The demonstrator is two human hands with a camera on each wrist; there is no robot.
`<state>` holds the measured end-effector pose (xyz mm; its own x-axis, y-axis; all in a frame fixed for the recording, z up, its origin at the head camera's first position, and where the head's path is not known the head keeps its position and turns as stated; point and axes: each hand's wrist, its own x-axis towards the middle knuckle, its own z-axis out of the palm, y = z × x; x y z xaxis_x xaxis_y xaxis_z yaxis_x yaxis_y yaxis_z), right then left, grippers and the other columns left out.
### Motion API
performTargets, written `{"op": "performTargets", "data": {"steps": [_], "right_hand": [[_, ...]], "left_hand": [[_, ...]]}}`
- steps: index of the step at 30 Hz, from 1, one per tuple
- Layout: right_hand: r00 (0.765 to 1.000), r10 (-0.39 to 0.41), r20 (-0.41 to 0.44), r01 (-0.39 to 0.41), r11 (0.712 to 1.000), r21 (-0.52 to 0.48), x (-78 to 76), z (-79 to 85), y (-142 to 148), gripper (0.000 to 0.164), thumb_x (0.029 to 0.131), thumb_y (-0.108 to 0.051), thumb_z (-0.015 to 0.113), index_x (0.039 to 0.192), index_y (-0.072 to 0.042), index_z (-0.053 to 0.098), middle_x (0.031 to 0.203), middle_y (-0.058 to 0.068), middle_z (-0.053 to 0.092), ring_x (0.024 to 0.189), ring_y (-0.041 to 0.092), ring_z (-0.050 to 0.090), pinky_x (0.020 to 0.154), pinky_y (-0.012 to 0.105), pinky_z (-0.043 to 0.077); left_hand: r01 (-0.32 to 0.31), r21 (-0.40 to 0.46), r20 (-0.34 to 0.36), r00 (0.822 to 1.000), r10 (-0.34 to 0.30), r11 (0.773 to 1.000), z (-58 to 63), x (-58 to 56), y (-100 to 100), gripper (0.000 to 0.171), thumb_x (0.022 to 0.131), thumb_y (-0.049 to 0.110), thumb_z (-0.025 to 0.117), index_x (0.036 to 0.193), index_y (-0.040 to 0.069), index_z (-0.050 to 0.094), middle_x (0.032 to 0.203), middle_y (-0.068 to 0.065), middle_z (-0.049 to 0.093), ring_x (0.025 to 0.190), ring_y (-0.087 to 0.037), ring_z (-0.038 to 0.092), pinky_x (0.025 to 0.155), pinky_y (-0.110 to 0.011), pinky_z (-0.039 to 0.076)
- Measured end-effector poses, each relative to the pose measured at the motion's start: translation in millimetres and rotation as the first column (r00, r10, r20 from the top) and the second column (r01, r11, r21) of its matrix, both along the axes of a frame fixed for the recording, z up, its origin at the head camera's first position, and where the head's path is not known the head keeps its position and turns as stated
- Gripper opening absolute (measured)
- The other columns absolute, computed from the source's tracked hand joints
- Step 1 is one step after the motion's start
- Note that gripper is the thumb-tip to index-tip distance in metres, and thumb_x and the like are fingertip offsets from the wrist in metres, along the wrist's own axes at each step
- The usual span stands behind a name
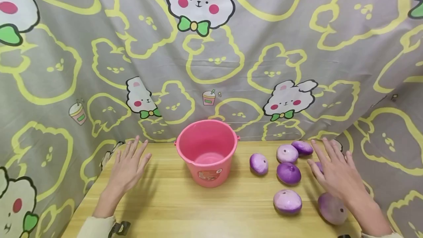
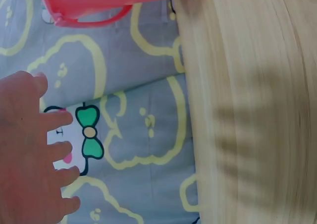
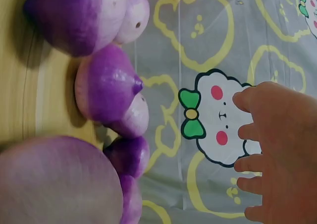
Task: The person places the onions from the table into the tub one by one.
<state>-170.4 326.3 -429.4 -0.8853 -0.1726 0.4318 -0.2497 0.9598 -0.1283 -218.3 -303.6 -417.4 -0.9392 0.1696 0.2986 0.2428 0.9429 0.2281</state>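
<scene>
My left hand point(image 1: 127, 166) is held above the left part of the table, fingers straight and spread, holding nothing; its shadow falls on the wood beside it. My right hand point(image 1: 338, 172), also with spread fingers and nothing in it, hovers over the right side. Beneath the right hand, a purple onion point(image 1: 318, 167) is mostly hidden, and a larger onion point(image 1: 332, 208) lies by the wrist. Several more purple onions, such as a dark one point(image 1: 289, 173) and a paler one point(image 1: 287, 202), lie loosely grouped to its left. In the right wrist view, onions point(image 3: 106, 83) line the left side.
A pink bucket point(image 1: 207, 173) stands upright between the hands near the table's back edge, its inside showing only its bottom. Its handle point(image 2: 101, 21) hangs down in the left wrist view. A grey patterned curtain point(image 1: 218, 94) hangs behind the wooden table point(image 1: 198, 212).
</scene>
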Motion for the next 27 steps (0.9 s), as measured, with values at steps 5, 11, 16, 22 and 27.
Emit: {"op": "performTargets", "data": {"steps": [5, 11, 16, 22, 27], "right_hand": [[1.0, -0.004, -0.014, 0.004, 1.0, -0.026, 5.3, -2.9, 0.2, 0.067, 0.107, -0.035, 0.049, 0.163, -0.01, 0.022, 0.166, 0.027, 0.015, 0.153, 0.047, 0.007, 0.117, 0.07, -0.005], [0.999, 0.018, -0.036, -0.022, 0.994, -0.111, 8.8, -9.2, -5.6, 0.065, 0.107, -0.031, 0.052, 0.163, -0.01, 0.025, 0.161, 0.031, 0.023, 0.148, 0.053, 0.018, 0.119, 0.069, -0.003], [0.996, 0.019, -0.087, -0.032, 0.988, -0.15, 12.8, -11.9, -9.6, 0.063, 0.106, -0.028, 0.054, 0.161, -0.009, 0.031, 0.159, 0.031, 0.027, 0.143, 0.055, 0.027, 0.119, 0.07, 0.003], [0.993, 0.04, -0.108, -0.063, 0.975, -0.213, 12.3, -10.1, -17.4, 0.061, 0.106, -0.025, 0.055, 0.161, -0.013, 0.032, 0.159, 0.029, 0.029, 0.142, 0.056, 0.029, 0.115, 0.075, 0.008], [0.991, 0.04, -0.125, -0.07, 0.967, -0.244, 16.7, -9.1, -19.9, 0.061, 0.105, -0.023, 0.057, 0.16, -0.014, 0.034, 0.159, 0.028, 0.03, 0.142, 0.055, 0.03, 0.119, 0.069, 0.012]], "left_hand": [[0.019, 0.024, -0.008, 1.0, -0.019, 1.0, 0.0, -1.4, 11.7, 0.061, 0.111, 0.047, 0.032, 0.162, 0.012, 0.03, 0.17, -0.018, 0.009, 0.153, -0.047, 0.008, 0.116, -0.073, 0.005], [0.031, 0.086, -0.076, 0.997, -0.025, 0.996, -0.4, 3.2, 21.0, 0.058, 0.111, 0.043, 0.036, 0.16, 0.011, 0.034, 0.168, -0.02, 0.016, 0.153, -0.048, 0.012, 0.117, -0.072, 0.007], [0.042, 0.129, -0.13, 0.991, -0.025, 0.991, -1.9, 9.4, 30.1, 0.056, 0.111, 0.04, 0.041, 0.159, 0.012, 0.036, 0.166, -0.023, 0.02, 0.151, -0.049, 0.016, 0.116, -0.073, 0.014], [0.06, 0.2, -0.196, 0.98, -0.021, 0.978, 0.4, 17.2, 38.2, 0.053, 0.11, 0.035, 0.045, 0.158, 0.015, 0.038, 0.165, -0.023, 0.024, 0.149, -0.05, 0.022, 0.11, -0.074, 0.023], [0.119, 0.259, -0.263, 0.964, -0.048, 0.958, 1.0, 18.7, 46.7, 0.049, 0.109, 0.03, 0.049, 0.156, 0.015, 0.043, 0.163, -0.023, 0.029, 0.147, -0.05, 0.026, 0.11, -0.075, 0.023]]}}
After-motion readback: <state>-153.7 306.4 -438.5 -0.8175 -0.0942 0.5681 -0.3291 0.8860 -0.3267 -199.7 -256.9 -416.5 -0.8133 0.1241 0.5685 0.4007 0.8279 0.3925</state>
